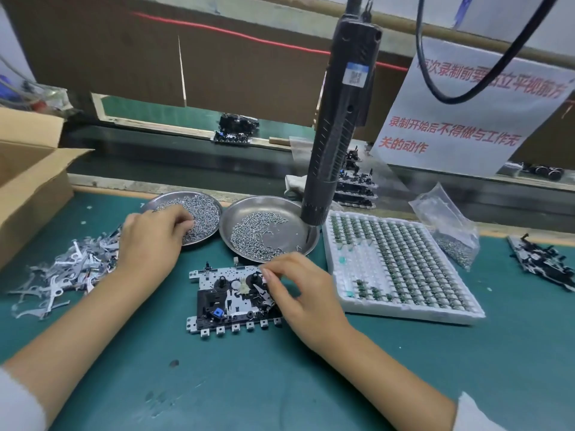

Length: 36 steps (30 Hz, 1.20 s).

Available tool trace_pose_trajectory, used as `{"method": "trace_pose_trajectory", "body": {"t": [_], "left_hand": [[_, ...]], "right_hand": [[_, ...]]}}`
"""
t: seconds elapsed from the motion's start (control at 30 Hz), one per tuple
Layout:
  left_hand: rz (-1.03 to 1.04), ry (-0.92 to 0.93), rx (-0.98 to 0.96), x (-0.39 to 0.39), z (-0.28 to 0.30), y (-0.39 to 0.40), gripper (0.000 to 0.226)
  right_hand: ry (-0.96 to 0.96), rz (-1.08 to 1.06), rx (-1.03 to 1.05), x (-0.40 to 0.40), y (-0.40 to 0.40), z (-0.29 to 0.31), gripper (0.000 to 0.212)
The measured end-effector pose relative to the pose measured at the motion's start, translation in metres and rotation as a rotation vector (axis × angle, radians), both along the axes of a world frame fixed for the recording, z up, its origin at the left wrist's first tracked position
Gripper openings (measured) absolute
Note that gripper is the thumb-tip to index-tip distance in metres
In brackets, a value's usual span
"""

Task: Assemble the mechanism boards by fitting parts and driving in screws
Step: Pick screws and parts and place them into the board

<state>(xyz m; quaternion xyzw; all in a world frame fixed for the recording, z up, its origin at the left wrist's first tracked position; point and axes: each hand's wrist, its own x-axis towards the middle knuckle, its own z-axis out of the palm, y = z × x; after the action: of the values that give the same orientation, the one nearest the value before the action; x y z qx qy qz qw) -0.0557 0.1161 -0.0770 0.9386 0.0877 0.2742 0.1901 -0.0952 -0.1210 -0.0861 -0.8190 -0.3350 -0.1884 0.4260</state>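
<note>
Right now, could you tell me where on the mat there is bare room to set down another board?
Bare green mat lies in front of the mechanism board, between the forearms. Behind it is crowded: two screw dishes, white parts tray right, metal lever pile left.

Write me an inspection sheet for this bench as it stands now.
Surface: green mat, a few dark marks.
Job's things: mechanism board at centre; two steel dishes of screws; white parts tray; hanging screwdriver.
Clutter: metal levers, cardboard box, bag of screws.
Hands: left hand in left dish; right hand on board.
Cables: black cable overhead.
Surroundings: paper notice, conveyor carrying boards.
</note>
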Motion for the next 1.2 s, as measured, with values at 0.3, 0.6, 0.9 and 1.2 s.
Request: {"method": "trace_pose_trajectory", "body": {"t": [0.3,0.6,0.9,1.2], "left_hand": [[-0.052,-0.081,-0.277,-0.004,0.003,-0.014,0.013],[-0.170,-0.210,-0.483,-0.012,0.008,-0.026,0.010],[-0.355,-0.140,-0.819,-0.041,0.013,-0.056,0.003],[-0.478,-0.154,-0.995,-0.063,0.015,-0.073,0.014]], "right_hand": [[0.299,-0.248,-0.623,0.067,0.026,0.028,0.032],[0.352,-0.294,-0.504,0.075,0.026,0.028,0.017],[0.265,-0.297,-0.605,0.081,0.019,0.019,0.019],[0.570,-0.055,0.339,0.042,0.009,0.034,0.002]]}}
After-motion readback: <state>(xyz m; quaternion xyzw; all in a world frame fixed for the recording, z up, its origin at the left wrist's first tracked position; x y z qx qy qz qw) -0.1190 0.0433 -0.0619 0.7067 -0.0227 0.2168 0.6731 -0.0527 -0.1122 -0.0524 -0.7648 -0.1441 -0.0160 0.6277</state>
